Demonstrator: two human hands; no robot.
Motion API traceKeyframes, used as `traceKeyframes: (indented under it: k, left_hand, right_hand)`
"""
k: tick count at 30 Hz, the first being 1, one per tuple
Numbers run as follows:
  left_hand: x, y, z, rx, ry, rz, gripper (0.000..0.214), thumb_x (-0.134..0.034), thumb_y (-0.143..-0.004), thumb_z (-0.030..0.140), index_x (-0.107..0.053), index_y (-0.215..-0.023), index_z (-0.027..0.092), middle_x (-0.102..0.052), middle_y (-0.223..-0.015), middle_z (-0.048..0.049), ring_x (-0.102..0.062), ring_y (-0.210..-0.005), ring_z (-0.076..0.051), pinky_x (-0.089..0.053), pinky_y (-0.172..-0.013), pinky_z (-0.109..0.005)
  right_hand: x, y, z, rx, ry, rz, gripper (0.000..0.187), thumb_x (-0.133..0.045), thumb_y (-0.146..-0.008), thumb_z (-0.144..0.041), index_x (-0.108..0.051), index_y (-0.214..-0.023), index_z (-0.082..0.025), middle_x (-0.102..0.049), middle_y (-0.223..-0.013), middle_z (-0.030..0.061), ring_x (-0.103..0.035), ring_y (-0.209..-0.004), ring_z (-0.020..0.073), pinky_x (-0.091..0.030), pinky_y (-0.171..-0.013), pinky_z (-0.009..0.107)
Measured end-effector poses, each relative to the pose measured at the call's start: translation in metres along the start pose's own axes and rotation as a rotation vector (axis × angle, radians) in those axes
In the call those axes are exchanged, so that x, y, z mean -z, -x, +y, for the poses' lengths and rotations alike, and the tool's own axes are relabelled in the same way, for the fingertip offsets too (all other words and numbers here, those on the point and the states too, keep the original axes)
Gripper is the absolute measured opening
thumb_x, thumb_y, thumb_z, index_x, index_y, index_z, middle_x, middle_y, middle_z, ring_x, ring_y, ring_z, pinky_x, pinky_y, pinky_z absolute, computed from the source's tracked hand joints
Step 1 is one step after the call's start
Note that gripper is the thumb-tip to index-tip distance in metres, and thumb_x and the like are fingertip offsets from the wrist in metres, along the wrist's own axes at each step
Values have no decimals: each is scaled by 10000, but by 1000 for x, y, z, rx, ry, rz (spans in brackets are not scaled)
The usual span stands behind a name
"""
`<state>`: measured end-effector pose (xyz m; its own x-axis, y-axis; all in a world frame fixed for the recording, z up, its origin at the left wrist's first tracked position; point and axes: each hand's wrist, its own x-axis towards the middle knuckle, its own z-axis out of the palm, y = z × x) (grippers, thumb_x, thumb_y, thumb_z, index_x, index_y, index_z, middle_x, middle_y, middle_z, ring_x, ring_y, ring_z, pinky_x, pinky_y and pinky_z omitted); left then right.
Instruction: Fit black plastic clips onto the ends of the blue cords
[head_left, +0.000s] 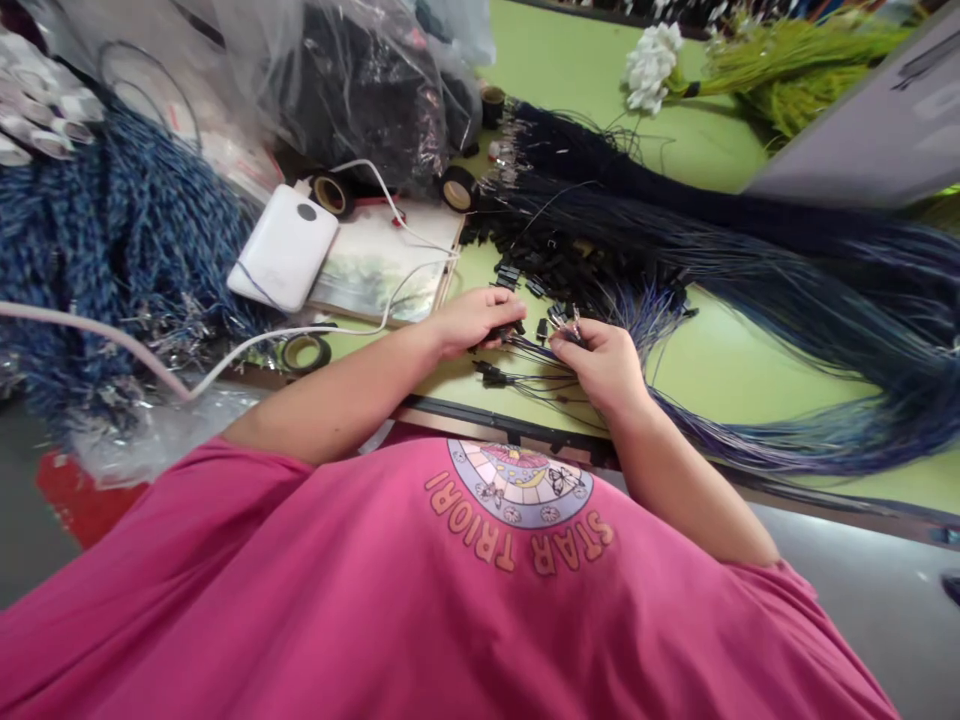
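Near the table's front edge, my left hand [484,322] is closed round several black connectors [504,336] whose thin wires run right. My right hand [602,362] is closed in a pinch on a bunch of wires with metal terminals [564,318] poking out above the fingers. A loose black connector [541,330] lies between the two hands. Below them, more wires end in black connectors [491,374] on the green table [780,370]. Just beyond my hands spreads a pile of black connector housings [577,262]. The fingers hide part of what each hand holds.
A long bundle of dark blue wires [750,225] stretches across the right. On the left are a white power bank [283,248] with a white cable, a notebook [382,262], tape rolls [306,353] and blue twisted wires [127,210]. Plastic bags [375,80] stand behind.
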<state>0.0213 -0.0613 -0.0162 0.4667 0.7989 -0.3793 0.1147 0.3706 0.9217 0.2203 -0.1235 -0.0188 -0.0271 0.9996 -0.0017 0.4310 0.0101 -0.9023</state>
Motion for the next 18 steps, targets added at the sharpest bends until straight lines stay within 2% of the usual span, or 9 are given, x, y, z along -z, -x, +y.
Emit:
traceKeyframes:
  k: [5, 9, 13, 18]
  left_hand:
    - [3, 0, -1, 54, 108, 10, 39, -592, -881, 139, -601, -846, 124, -613, -609, 16, -458, -396, -30, -299, -384, -156]
    - [5, 4, 2, 82, 107, 39, 86, -554, -864, 68, -618, -877, 123, -677, -654, -4, -472, -408, -33, -294, -390, -159]
    - [5, 8, 5, 73, 28, 41, 133, -604, -853, 96, -669, -966, 119, -710, -721, -10, -513, -468, -35, -316, -430, -164]
    - [4, 10, 1, 12, -102, 30, 163, -661, -819, 138, -704, -974, 117, -727, -778, -19, -538, -545, -41, -348, -497, -175]
  right_hand:
    - [-2, 0, -2, 22, 47, 17, 128, -636, -747, -265, -672, -690, -156, -595, -648, -27, -520, -658, 118, -387, -661, 257]
    - [-3, 0, -2, 22, 51, 68, 115, -631, -741, -249, -681, -695, -156, -617, -658, -23, -538, -666, 122, -393, -661, 255]
    - [-2, 1, -3, 21, 87, 76, 121, -620, -747, -252, -682, -701, -159, -622, -661, -18, -542, -667, 127, -398, -662, 258]
    - [-4, 1, -3, 48, 150, 57, 145, -607, -766, -264, -659, -682, -157, -586, -639, -18, -515, -645, 118, -380, -646, 253]
